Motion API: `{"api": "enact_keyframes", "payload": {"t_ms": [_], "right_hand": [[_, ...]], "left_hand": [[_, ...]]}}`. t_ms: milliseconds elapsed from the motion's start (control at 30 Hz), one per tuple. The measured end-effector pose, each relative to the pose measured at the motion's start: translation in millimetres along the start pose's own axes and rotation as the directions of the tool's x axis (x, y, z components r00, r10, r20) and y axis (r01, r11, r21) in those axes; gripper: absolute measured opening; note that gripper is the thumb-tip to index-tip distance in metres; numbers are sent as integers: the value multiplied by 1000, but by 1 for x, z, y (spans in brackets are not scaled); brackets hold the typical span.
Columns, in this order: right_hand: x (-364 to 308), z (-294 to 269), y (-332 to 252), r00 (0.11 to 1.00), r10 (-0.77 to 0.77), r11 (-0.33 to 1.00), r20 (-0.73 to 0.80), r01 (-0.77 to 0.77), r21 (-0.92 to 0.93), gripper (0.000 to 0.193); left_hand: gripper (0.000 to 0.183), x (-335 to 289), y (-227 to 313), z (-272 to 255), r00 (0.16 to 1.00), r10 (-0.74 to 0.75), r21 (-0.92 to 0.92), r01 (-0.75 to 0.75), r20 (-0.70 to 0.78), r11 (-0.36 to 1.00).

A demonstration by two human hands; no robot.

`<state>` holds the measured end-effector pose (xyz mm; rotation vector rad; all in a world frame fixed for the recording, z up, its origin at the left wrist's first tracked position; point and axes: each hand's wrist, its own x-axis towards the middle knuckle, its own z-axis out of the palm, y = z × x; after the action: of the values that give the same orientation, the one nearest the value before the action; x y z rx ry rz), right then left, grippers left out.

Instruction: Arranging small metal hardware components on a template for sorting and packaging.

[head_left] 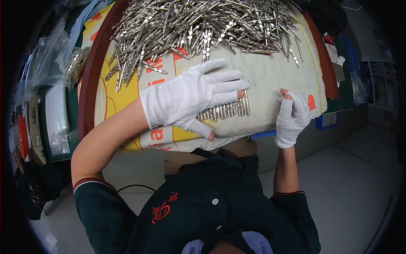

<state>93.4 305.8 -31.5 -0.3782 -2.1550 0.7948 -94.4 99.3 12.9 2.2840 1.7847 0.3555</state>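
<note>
My left hand [188,94], in a white glove with bare thumb and fingertip showing, lies flat with its fingers spread. It covers part of a row of short silvery metal rods [224,111] laid side by side on the pale printed cloth [266,74]. The rods' lower ends show below the fingers. To the right, apart from the row, my right hand [292,117] is closed above the cloth, its thumb pressed to the curled fingers. Whatever it may hold is hidden. Beyond both hands spreads a large loose pile of similar slim metal rods [203,25].
Dark red wooden rails [94,80] flank the cloth on both sides. At the left are clear plastic bags [46,63], a bundle of rods [77,63] and a flat plastic-wrapped pack [57,120]. Part of another person [36,186] shows at lower left.
</note>
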Motion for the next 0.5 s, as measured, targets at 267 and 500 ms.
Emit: {"api": "enact_keyframes", "payload": {"t_ms": [267,500], "right_hand": [[0,-1,2,1000,-6,1000,12,6,13,10],[0,1,3,1000,-16,1000,8,16,18,10]], "left_hand": [[111,4,-1,4,1000,6,8,-6,-10,1000],[110,6,0,3,1000,-22,-4,22,21,1000]]}}
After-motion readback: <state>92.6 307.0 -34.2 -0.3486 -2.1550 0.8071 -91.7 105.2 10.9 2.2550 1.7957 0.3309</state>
